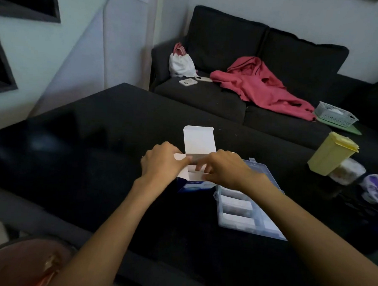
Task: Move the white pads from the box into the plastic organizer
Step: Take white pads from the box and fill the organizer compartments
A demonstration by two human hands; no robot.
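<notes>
Box (194,183) at the centre of the frame, its lid flap standing up toward the top and its mouth open under my hands. My left hand (163,161) curls over the left side flap, thumb and fingers gripping the card to steady it. My right hand (223,167) reaches in from the right, its fingers bent down into the opening; I cannot tell whether they have a pad pinched yet, since my knuckles hide the tips. The white pads (198,167) inside show only as a pale sliver between my hands.

The plastic organizer (252,231) lies just right of the box, touching or nearly so, lid open, with several pale pieces already in its compartments.

Risks, as I judge them: the box is light card standing on a slick dark table (94,148), so a pull on a snug pad could lift or tip it if my left grip slackens. Pinching blind, I might draw out several pads at once. My right forearm crosses above the organizer and could nudge it.
</notes>
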